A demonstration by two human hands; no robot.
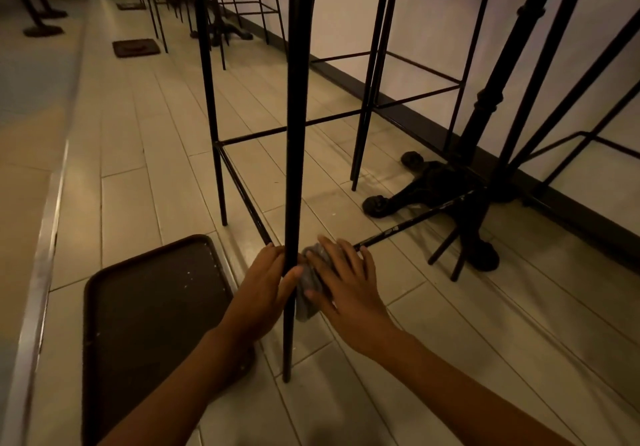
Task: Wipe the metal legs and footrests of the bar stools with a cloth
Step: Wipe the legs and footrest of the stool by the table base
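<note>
A thin black metal stool leg (294,133) runs straight down the middle of the view to the tiled floor. My left hand (263,289) grips this leg low down, thumb wrapped round its front. My right hand (346,282) holds a crumpled grey cloth (308,289) against the right side of the same leg, at the corner where the footrest bars (242,189) meet it. The fingers of that hand spread over the cloth. A second footrest bar (415,218) runs off to the right from the corner.
A dark brown tray (145,307) lies on the floor at my left. More black bar stools (377,64) stand in a row along the white wall. A cast-iron table base (460,182) sits at right. A metal-edged step (45,255) borders the floor on the left.
</note>
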